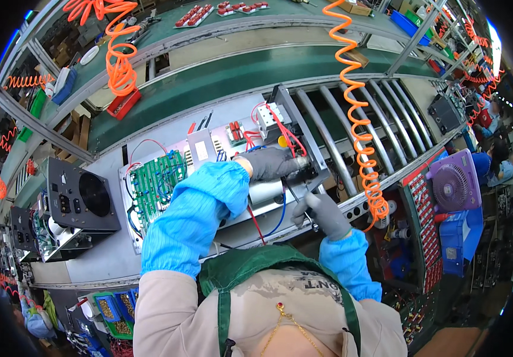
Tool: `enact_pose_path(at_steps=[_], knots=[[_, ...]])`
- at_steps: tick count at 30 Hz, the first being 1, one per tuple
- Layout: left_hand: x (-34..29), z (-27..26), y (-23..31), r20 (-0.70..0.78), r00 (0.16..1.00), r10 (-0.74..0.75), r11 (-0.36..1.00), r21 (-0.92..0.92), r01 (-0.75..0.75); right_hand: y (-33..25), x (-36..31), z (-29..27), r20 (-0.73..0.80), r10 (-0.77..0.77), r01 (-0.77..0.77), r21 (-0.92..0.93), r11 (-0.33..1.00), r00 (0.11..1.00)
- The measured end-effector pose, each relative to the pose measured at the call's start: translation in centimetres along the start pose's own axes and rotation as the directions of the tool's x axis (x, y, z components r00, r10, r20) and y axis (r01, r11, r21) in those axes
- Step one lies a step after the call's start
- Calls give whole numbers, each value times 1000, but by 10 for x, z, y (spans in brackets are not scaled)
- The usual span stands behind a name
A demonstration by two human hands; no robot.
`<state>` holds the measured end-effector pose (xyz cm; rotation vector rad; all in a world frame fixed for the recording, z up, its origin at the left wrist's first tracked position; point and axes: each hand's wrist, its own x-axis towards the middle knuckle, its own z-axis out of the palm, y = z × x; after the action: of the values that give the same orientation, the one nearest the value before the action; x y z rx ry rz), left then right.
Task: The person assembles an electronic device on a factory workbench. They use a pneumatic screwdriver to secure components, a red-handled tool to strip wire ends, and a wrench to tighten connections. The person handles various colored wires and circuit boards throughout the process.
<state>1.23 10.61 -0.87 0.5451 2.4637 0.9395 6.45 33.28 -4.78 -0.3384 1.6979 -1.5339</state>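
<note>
My left hand (268, 165), in a grey glove, reaches into the open electronics chassis (322, 166) at the inner side of its end panel. Its fingers are closed next to red wires (292, 140) and a yellow round part (282, 141); what they hold is hidden. In my right hand (326, 217), also gloved in grey, is a slim metal hand tool (292, 191), slanting up-left toward the space under my left hand. A silver cylinder (266, 193) lies below my left hand. Left of my forearm, a green circuit board (158, 178) is part of the same unit.
Metal rollers (334, 134) continue the line to the right. An orange coiled hose (360, 128) hangs close to my right hand. Another black-panelled unit (83, 196) stands at left. At right are a purple fan (451, 181), a blue bin (462, 238) and a tray of red-and-white parts (426, 238).
</note>
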Motion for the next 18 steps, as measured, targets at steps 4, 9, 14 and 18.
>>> enact_pose_path(at_steps=[4,9,14,18], knots=[[-3,-5,4,-32,999,-11,1000,-11,11,-18,-6,11,19,-64,67,-230,971,998],[-4,-1,2,-22,999,-39,999,-31,38,-15,2,10,-38,-132,60,-741,669,991],[-5,-1,2,-52,998,23,999,-47,-26,-18,4,4,-30,113,-114,-464,879,993],[-7,-2,6,12,1000,-7,999,-32,8,-24,-12,10,72,-41,45,-59,997,997]])
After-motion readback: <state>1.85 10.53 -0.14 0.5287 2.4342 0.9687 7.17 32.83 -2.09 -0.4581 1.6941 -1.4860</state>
